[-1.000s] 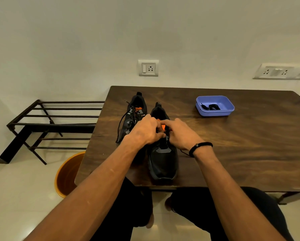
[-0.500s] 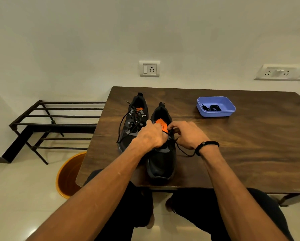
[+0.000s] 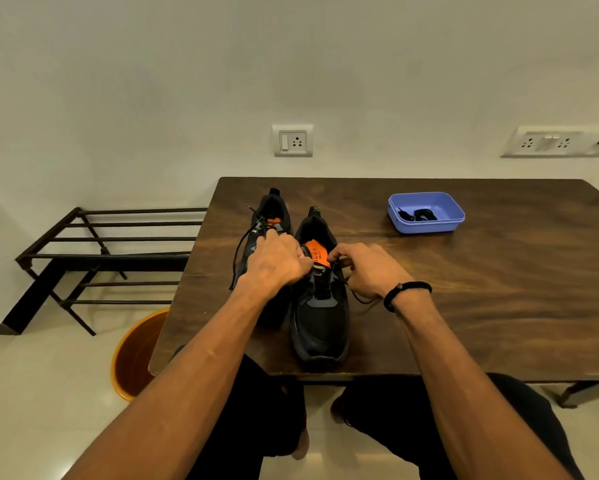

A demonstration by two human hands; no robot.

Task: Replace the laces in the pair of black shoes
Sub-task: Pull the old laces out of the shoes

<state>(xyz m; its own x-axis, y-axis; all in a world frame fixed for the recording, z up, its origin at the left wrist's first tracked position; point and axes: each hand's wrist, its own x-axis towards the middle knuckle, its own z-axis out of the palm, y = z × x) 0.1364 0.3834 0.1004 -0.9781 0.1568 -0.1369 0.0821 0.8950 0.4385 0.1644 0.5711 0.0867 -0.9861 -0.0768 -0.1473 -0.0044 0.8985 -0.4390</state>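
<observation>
Black lace point(image 3: 355, 295) pinched by right hand point(image 3: 367, 270); left hand point(image 3: 277, 261) grips shoe point(image 3: 320, 306).

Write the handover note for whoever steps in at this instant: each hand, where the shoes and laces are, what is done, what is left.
Left hand: curled at the left eyelets of the near shoe; its grip is hidden.
Right hand: pinches the lace at the right eyelets; a loose length trails onto the table.
Far shoe: beside it on the left, laced, ends hanging loose.
Tray: at the back right, holds a coiled black lace.
Done: near shoe's tongue is exposed and its upper eyelets look free.
Left: finish this lace, do the far shoe. Which laces are old or new, I cannot tell.
</observation>
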